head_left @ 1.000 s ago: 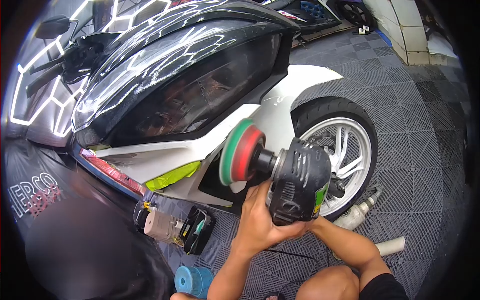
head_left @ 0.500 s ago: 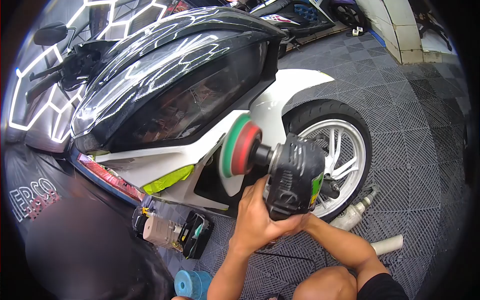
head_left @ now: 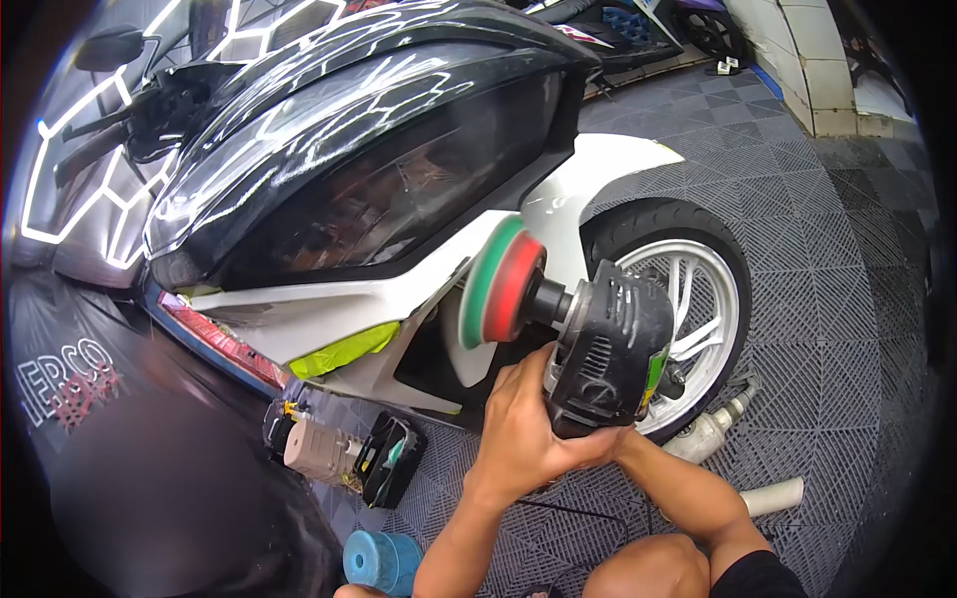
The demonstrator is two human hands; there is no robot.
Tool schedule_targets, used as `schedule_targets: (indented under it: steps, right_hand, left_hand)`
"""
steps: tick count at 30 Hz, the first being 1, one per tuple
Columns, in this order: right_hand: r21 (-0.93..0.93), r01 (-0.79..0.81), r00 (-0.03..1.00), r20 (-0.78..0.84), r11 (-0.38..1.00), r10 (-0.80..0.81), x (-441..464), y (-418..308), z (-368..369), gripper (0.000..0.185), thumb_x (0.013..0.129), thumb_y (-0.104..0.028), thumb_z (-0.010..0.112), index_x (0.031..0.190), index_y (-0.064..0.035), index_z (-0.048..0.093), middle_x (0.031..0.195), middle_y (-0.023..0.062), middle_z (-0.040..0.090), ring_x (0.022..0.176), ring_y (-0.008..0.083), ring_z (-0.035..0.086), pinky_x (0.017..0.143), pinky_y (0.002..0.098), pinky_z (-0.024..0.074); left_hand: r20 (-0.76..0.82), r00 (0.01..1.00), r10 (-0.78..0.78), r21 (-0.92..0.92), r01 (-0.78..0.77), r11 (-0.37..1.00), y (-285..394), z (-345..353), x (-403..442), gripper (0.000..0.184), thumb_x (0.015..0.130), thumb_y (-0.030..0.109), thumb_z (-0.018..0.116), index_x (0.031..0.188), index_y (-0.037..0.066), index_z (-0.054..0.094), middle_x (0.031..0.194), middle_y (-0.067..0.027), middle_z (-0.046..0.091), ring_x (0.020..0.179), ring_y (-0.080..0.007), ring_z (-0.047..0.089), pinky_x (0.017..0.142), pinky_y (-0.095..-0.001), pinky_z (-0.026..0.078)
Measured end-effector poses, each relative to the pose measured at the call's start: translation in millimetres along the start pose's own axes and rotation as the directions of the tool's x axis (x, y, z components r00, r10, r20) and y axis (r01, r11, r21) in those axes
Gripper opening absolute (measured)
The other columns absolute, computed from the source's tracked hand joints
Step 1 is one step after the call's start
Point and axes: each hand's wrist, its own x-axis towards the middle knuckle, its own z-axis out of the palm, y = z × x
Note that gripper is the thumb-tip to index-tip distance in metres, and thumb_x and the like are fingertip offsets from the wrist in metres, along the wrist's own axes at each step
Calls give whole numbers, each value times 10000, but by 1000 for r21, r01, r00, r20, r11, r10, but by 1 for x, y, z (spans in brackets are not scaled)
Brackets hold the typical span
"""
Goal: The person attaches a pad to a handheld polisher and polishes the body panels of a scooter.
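Note:
A black electric polisher (head_left: 610, 349) is held up in front of a scooter's white side panel (head_left: 334, 304). My left hand (head_left: 523, 429) is closed around the front of its body, thumb underneath. Behind and below the tool, my right hand (head_left: 616, 446) grips its rear part, its fingers mostly hidden. The round pad (head_left: 503, 282), green and red, is smeared as if spinning. It faces the white bodywork close by; whether it touches, I cannot tell. The scooter's glossy black cover (head_left: 389, 85) reflects bright hexagonal lights.
Right of the polisher is the white-spoked wheel (head_left: 688, 299). An exhaust pipe (head_left: 708, 429) lies on the grey tiled floor (head_left: 797, 299). Yellow-green cloth (head_left: 344, 351) hangs at the lower panel. A beige machine (head_left: 321, 446), a black case (head_left: 391, 463) and a blue container (head_left: 381, 561) stand left.
Scooter, polisher and left hand have all shifted slightly right in the view, as if the camera turned. Both hands keep the same grip, and the pad remains blurred.

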Motion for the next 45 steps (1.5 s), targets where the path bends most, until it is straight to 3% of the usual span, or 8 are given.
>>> schedule_targets:
  steps: [8,13,16,22,28,33,41,45]
  right_hand:
    - [-1,65,998,24,998,-65,0,17,12,640,590,-130,818,1168,-38,559,1104,64,609,1010,164,555,905,318,443]
    - [64,-35,981,194,997,22,1,18,19,634,594,-122,806,1170,-34,556,1092,67,615,979,157,571,882,313,460]
    - [197,-295,951,152,935,268,-3,0,29,646,582,-132,810,1168,-32,557,1099,70,614,997,164,571,891,320,456]
    - [-44,-64,976,204,997,71,-5,22,30,792,539,-189,828,1236,-26,490,1141,81,594,1031,176,566,934,328,437]
    - [-39,-97,975,198,995,103,-10,25,23,786,545,-185,826,1235,-23,487,1140,81,594,1029,172,565,930,325,440]
    - [-33,-147,962,226,989,151,-14,31,25,780,549,-181,824,1233,-20,486,1139,82,595,1027,168,565,926,323,442]
    - [87,-566,819,177,820,546,-12,25,49,733,555,-124,787,1212,8,488,1110,73,584,1003,137,543,910,296,439]
    - [-161,-245,957,118,956,265,-22,46,47,810,505,-185,825,1216,1,485,1162,92,564,1039,169,537,923,329,431]
  left_hand:
    - [-16,1000,26,24,-26,999,-8,-10,-21,821,549,367,829,1148,-85,495,976,-228,600,903,-386,584,832,-431,450]
    - [-12,998,-67,-27,67,997,-18,-13,-41,724,561,364,813,1086,-54,541,971,-200,605,875,-379,588,813,-430,456]
    - [-52,996,-76,-89,71,993,-34,-9,-54,671,574,389,801,1043,-32,571,968,-180,610,864,-367,590,800,-426,463]
    - [-111,989,-97,-231,69,971,-38,-5,-67,710,545,375,822,1078,-20,569,998,-173,607,914,-360,581,823,-424,457]
    - [-47,998,49,-116,-55,992,-36,-16,-51,766,502,354,840,1089,-44,551,1015,-183,603,926,-380,572,849,-424,441]
    - [-151,988,-22,-312,-26,950,-52,-8,-66,767,501,342,843,1100,-40,552,997,-176,620,910,-377,588,859,-425,452]
    - [-77,956,-284,-673,160,722,-117,18,-127,890,505,100,868,1265,-26,424,1165,-132,564,1039,-219,574,914,-352,464]
    - [-285,946,-157,-555,-29,832,-106,15,-120,693,513,303,851,1057,-35,588,999,-148,655,884,-270,651,846,-353,482]
